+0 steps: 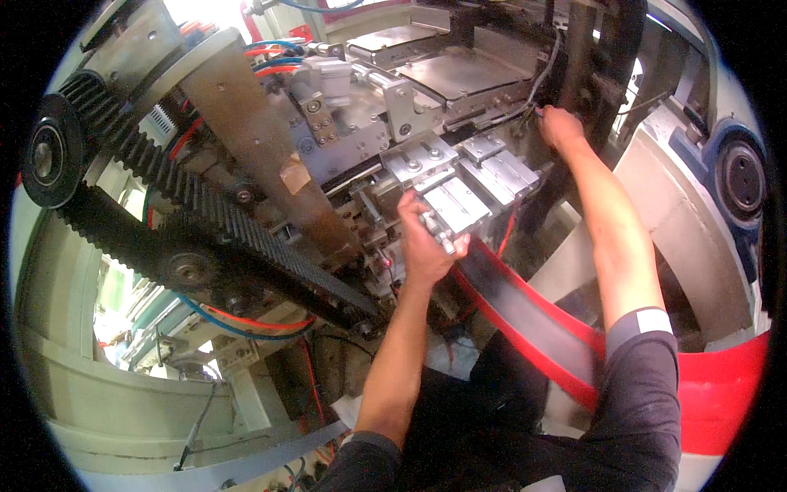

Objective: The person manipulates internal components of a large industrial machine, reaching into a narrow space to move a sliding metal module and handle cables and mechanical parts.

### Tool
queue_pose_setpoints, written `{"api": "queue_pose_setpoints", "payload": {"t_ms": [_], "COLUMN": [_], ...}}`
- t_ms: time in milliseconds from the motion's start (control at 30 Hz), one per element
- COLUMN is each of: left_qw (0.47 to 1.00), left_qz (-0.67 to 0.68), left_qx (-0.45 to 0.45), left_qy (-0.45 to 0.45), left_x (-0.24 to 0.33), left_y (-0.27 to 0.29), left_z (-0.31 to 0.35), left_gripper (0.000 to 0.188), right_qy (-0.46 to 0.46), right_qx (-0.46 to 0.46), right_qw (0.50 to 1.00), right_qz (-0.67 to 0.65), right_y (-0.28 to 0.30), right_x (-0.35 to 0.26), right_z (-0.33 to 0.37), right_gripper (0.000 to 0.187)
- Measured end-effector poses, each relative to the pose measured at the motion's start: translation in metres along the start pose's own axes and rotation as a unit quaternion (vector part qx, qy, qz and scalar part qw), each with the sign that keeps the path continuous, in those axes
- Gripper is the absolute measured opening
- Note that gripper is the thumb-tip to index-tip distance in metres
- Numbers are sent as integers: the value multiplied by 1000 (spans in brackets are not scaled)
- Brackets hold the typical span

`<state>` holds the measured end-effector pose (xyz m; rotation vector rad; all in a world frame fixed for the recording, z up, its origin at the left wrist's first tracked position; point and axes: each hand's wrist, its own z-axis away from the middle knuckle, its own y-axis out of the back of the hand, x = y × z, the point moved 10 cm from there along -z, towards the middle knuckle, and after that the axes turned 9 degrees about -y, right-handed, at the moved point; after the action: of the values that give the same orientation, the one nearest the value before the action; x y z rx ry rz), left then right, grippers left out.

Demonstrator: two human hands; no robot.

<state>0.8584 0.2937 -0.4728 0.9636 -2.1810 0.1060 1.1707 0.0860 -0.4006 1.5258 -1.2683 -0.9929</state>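
My left hand [429, 250] is closed round the near end of a silver metal block [456, 205] on the machine. A small metal fitting [443, 235] sticks out between its thumb and fingers. Farther off to the right, my right hand [561, 129] is curled beside the machine's dark upright, near a grey cable [548, 70]. Its fingertips are pressed together, and what they hold is too small to make out. Between the hands sits a second silver block [504, 174]. A bolted metal plate [418, 158] lies just beyond the left hand.
A large black toothed belt [205, 217] runs over pulleys on the left. Below the blocks, a red-edged chute [533, 316] slopes toward my right arm. Blue and orange hoses [246, 324] hang at lower left. A blue bearing housing [738, 168] stands far right.
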Motion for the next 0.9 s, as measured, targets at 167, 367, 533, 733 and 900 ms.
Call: {"api": "queue_pose_setpoints", "payload": {"t_ms": [167,367,533,733,900], "left_qw": [1000,999,999,998,998], "left_qz": [-11,-7,-43,-47,-14], "left_qx": [1,-15,-2,-15,-22], "left_qy": [-3,33,-4,38,61], "left_x": [1,-3,3,0,-11], "left_y": [1,-5,3,-5,-11], "left_z": [1,4,5,9,5], "left_gripper": [74,74,75,83,81], "right_qy": [-13,-35,-24,-28,-36], "right_qx": [-15,-11,-8,5,34], "right_qw": [999,999,1000,999,998], "right_qz": [-24,-18,-9,-25,-26], "right_y": [-1,0,1,1,14], "right_x": [-2,8,2,12,11], "right_z": [1,1,6,7,11], "right_gripper": [32,31,33,33,33]}}
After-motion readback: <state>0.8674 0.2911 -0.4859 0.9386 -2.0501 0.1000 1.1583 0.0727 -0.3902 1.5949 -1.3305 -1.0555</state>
